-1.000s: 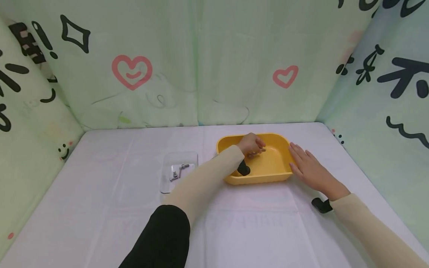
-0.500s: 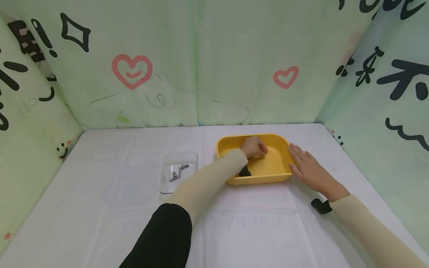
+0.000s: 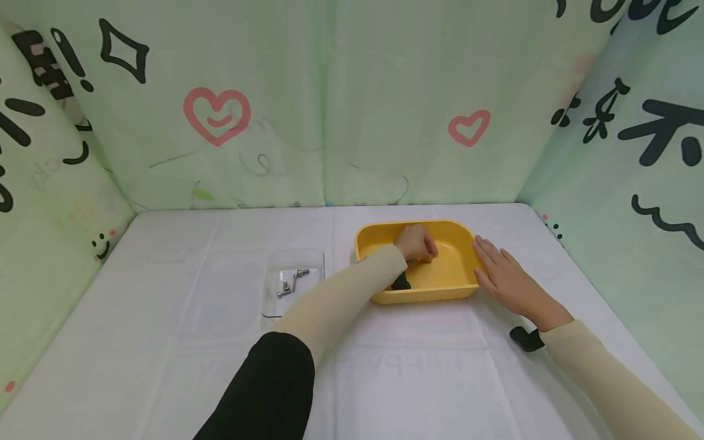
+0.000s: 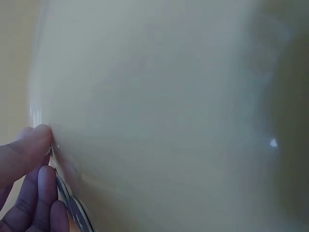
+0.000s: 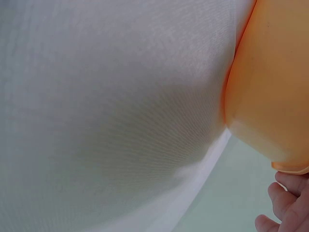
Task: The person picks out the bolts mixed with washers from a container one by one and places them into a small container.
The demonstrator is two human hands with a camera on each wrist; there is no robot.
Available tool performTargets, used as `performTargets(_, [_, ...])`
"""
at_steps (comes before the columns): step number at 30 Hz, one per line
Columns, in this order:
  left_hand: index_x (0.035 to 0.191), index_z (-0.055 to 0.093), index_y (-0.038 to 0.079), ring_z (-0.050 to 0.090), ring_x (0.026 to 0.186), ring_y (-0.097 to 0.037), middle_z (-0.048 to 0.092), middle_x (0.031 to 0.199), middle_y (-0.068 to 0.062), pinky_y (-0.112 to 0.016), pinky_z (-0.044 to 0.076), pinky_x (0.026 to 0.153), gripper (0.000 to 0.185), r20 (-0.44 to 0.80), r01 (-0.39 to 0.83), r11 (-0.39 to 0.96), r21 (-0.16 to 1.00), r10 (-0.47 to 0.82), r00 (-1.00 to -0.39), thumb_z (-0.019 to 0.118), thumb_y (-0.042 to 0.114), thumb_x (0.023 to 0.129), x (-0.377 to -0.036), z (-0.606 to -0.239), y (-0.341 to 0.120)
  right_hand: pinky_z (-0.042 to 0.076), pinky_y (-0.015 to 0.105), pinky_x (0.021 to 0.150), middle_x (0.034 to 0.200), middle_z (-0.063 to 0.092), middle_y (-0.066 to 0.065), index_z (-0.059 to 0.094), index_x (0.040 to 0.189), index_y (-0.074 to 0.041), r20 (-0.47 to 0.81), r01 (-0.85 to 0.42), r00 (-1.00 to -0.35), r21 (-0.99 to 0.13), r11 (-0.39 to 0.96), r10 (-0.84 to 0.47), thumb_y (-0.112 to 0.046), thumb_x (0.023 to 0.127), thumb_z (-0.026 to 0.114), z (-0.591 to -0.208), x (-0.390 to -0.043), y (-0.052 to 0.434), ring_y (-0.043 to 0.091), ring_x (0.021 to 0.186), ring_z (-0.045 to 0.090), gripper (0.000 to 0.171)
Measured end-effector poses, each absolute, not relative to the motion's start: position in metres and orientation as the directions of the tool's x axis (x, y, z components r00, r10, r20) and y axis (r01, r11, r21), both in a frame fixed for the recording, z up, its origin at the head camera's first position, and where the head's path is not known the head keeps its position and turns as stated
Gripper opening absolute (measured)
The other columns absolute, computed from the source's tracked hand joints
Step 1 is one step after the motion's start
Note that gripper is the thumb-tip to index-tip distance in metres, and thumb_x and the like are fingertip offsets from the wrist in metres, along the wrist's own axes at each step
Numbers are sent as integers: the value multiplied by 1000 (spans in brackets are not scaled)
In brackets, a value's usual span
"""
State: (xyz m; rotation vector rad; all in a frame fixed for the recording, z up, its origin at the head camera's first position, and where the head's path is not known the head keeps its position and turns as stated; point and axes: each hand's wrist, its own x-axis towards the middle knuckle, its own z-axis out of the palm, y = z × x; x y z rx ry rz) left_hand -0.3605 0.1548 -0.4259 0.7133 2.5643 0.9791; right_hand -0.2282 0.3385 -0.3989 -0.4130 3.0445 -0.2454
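A yellow tray (image 3: 440, 292) stands right of the table's middle. My left hand (image 3: 418, 243) is inside it near the back, fingers curled. In the left wrist view its fingertips (image 4: 29, 154) pinch a small metal part (image 4: 72, 209) against the tray's pale yellow floor. What the part is stays blurred. My right hand (image 3: 503, 278) lies flat, fingers straight, against the outside of the tray's right wall. The right wrist view shows that wall (image 5: 270, 96) and my right fingertips (image 5: 285, 205) beside it.
A clear shallow tray (image 3: 275, 305) lies left of the yellow one with a few metal screws (image 3: 291, 282) in it. A white cloth (image 3: 165, 342) covers the table. Pale green printed curtains (image 3: 330, 110) close off the back and both sides.
My left hand has curled tighter and drawn slightly back in the yellow tray; the screw seen at its fingertips a second ago is now hidden by the hand. The right hand has stayed put.
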Motion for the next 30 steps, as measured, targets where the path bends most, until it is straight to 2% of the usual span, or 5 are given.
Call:
performTargets(6, [77,76,13,49,59,-3,68,70,4,-10,38,51,10,-93,375,659,652,561,-823,82,11,70,-364,-428,156,10,59,115,156,12,23,10,149,4,-30,-260,-963,-166,951,-269,-26,100,37,-398,-228,339,40,143,13,63])
performTargets(13, [79,76,12,49,57,-4,69,72,3,-11,40,49,8,-111,362,641,677,575,-811,80,9,72,-370,-431,156,10,59,115,156,12,23,10,149,4,-31,-256,-964,-169,952,-264,-26,100,37,-399,-229,339,40,143,13,63])
performTargets(17, [83,75,8,47,52,-5,69,73,1,-13,39,45,11,-137,308,619,723,564,-814,79,6,73,-370,-430,155,11,59,115,156,13,23,11,149,5,-31,-257,-963,-167,952,-266,-26,100,37,-399,-228,338,40,143,13,63])
performTargets(25, [88,72,1,41,39,-10,63,65,-2,-21,35,36,11,-242,108,553,826,522,-818,74,0,77,-367,-424,151,11,59,115,156,13,23,11,149,5,-25,-264,-962,-163,951,-272,-26,100,38,-399,-228,339,40,143,13,63])
performTargets(30, [88,75,2,44,40,-8,66,67,-3,-18,36,38,11,-209,141,551,823,524,-826,75,4,78,-367,-422,148,12,59,115,156,13,23,10,149,5,-19,-268,-961,-158,950,-275,-25,100,38,-399,-228,340,40,143,14,63])
